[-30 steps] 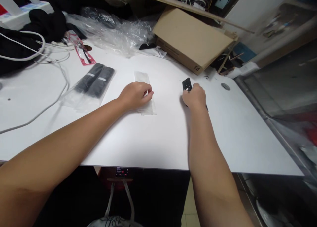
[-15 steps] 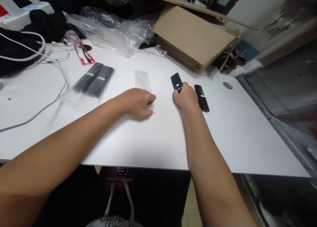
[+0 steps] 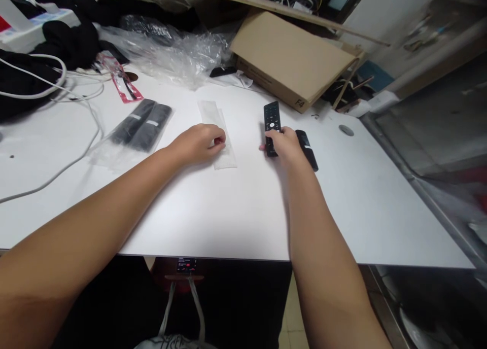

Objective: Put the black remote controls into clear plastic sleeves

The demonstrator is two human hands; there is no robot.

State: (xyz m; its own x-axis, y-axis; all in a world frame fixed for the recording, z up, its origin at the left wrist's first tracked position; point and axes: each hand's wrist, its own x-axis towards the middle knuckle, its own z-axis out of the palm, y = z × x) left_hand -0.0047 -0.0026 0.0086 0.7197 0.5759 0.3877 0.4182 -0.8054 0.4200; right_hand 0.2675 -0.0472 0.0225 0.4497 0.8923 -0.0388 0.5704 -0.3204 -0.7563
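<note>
My right hand grips a black remote control by its lower part, thumb on its face. The remote's buttons face up, with one white round button in the middle. Just right of that hand a second black remote with a white label lies on the table, partly hidden. My left hand is closed, thumb and forefinger pinched over a flat translucent plastic bag. The bag lies lengthwise on the white table, its layers slightly offset, and the fingers cover part of it.
Two dark bagged remotes lie to the left. Behind them are a red-edged packet, crumpled clear plastic and a cardboard box. A white cable runs along the left side. The table's front edge is near me.
My left hand has moved up and left along the bag, whose layers now show apart. The remote in my right hand has turned more upright and shows more of its face.
</note>
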